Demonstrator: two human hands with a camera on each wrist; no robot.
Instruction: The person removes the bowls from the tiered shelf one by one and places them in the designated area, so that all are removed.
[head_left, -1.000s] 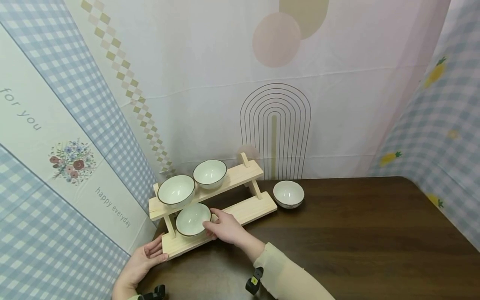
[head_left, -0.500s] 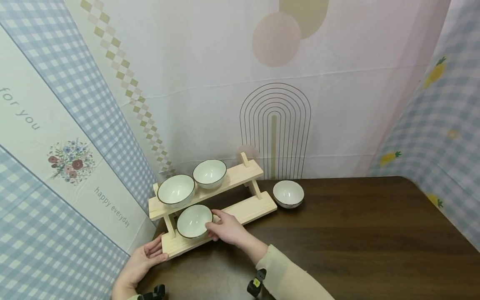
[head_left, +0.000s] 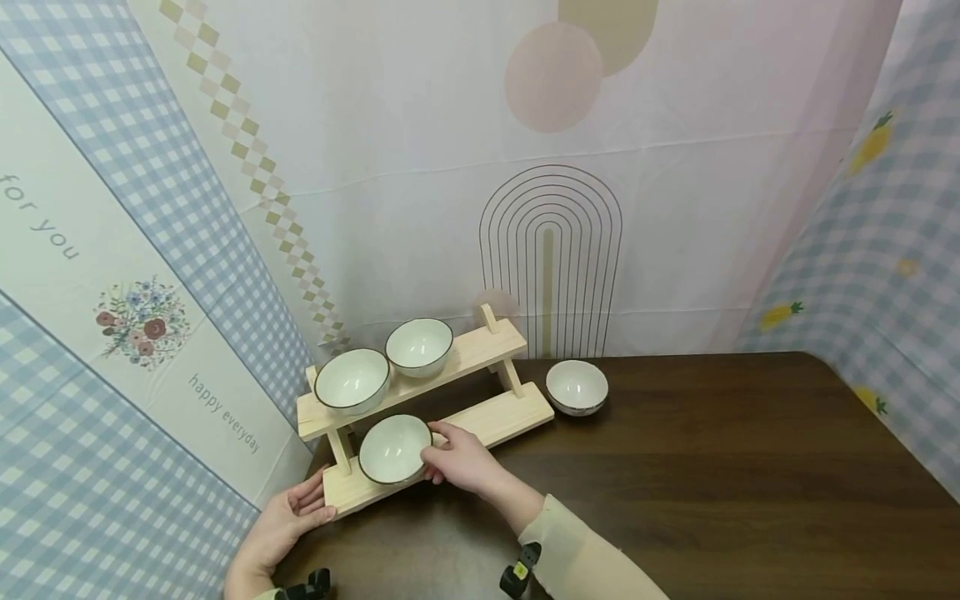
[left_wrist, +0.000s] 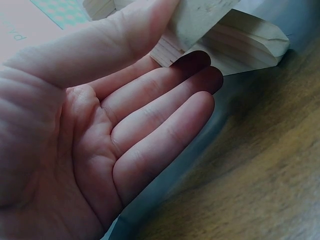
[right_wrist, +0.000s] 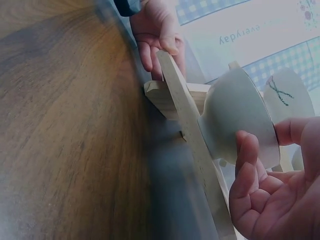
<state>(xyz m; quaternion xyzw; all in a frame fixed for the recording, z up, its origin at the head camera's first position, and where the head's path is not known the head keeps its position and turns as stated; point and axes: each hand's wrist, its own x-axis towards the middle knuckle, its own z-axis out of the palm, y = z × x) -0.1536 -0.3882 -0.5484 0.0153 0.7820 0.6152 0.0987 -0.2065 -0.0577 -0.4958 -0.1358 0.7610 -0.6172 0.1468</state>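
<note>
My right hand [head_left: 465, 458] pinches the right side of a white bowl [head_left: 395, 450] with a dark rim, thumb inside the edge and fingers outside. That bowl is at the left part of the lower board of a two-tier wooden shelf [head_left: 498, 417]. In the right wrist view the bowl's foot [right_wrist: 207, 137] is right at the board. My left hand [head_left: 277, 529] grips the left end of the same board; the left wrist view has its thumb [left_wrist: 125, 40] against the wood and the other fingers extended below.
Two similar bowls, a left one [head_left: 352, 382] and a right one [head_left: 420, 346], sit on the upper board. Another white bowl [head_left: 577, 388] stands on the dark wooden table [head_left: 712, 483], right of the shelf. Fabric hangings [head_left: 420, 233] close in the back and sides.
My right hand has shifted the bowl a little to the right and toward me along the lower board. The left hand and the other bowls have stayed put.
</note>
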